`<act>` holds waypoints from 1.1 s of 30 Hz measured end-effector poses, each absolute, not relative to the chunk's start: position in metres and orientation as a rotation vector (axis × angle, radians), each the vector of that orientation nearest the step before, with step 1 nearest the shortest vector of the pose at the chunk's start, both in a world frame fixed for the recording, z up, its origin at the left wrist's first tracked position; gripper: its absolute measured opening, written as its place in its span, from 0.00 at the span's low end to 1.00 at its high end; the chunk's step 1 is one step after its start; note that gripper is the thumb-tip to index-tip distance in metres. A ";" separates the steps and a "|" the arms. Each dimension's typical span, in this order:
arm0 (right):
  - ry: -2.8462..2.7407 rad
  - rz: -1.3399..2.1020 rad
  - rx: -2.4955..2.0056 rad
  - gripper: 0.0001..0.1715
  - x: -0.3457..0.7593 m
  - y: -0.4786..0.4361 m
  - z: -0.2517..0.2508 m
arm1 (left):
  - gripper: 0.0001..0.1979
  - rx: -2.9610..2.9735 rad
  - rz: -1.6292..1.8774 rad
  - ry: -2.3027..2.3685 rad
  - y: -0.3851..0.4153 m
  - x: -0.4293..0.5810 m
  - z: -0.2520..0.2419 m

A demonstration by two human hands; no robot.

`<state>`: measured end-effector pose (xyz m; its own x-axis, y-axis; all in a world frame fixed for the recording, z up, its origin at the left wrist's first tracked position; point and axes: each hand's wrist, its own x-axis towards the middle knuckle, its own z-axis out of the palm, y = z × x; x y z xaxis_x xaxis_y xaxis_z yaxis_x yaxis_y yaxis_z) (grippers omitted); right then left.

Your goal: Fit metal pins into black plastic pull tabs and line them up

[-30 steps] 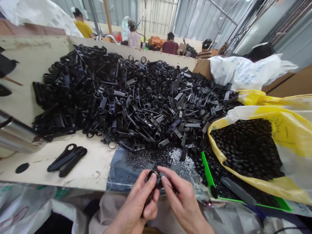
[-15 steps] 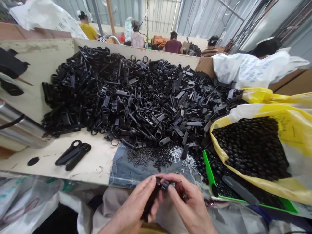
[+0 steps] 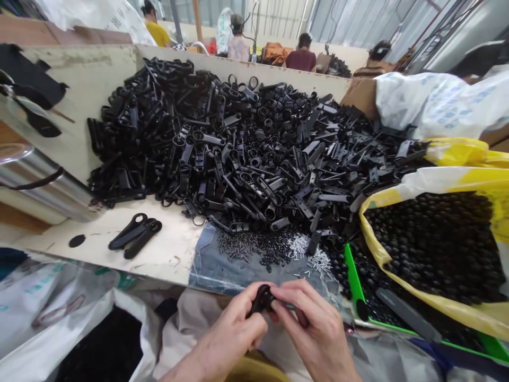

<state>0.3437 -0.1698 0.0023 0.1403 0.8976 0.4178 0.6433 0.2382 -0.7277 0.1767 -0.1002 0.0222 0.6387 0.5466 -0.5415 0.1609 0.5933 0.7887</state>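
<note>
At the far left a shiny steel cylinder (image 3: 43, 185) lies on the pale wooden table (image 3: 170, 252), with two flat black plastic levers (image 3: 135, 237) loose beside it. A heap of black ring-ended plastic parts (image 3: 238, 148) fills the middle. Just nearer than a blue denim patch (image 3: 234, 268) strewn with small pins, the left hand (image 3: 234, 334) closes its fingers round one black ring-ended plastic piece (image 3: 260, 300). This leaves the ring end free, and there the right hand (image 3: 314, 329) pinches it between thumb and forefinger. Close on the right stand a green plastic tray (image 3: 352, 276) and a yellow bag (image 3: 449, 180) of black beads.
</note>
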 end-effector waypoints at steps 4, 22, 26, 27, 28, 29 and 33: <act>-1.602 0.311 -1.457 0.13 0.344 -0.172 -0.005 | 0.19 1.082 0.316 0.789 -0.099 0.177 0.018; -1.600 0.481 -1.411 0.18 0.347 -0.177 0.007 | 0.17 1.628 0.240 0.778 -0.097 0.169 0.023; -1.302 0.590 -1.490 0.19 0.338 -0.189 -0.007 | 0.17 1.751 0.161 0.658 -0.095 0.165 0.026; -1.239 0.631 -1.496 0.18 0.337 -0.192 -0.009 | 0.16 1.779 0.155 0.647 -0.095 0.163 0.025; -1.198 0.683 -1.506 0.15 0.337 -0.195 -0.011 | 0.15 1.812 0.156 0.645 -0.096 0.162 0.023; -1.169 0.744 -1.521 0.12 0.338 -0.197 -0.012 | 0.15 1.852 0.157 0.646 -0.097 0.161 0.020; -1.015 0.980 -1.531 0.17 0.344 -0.199 -0.014 | 0.26 2.147 0.112 0.640 -0.105 0.160 0.004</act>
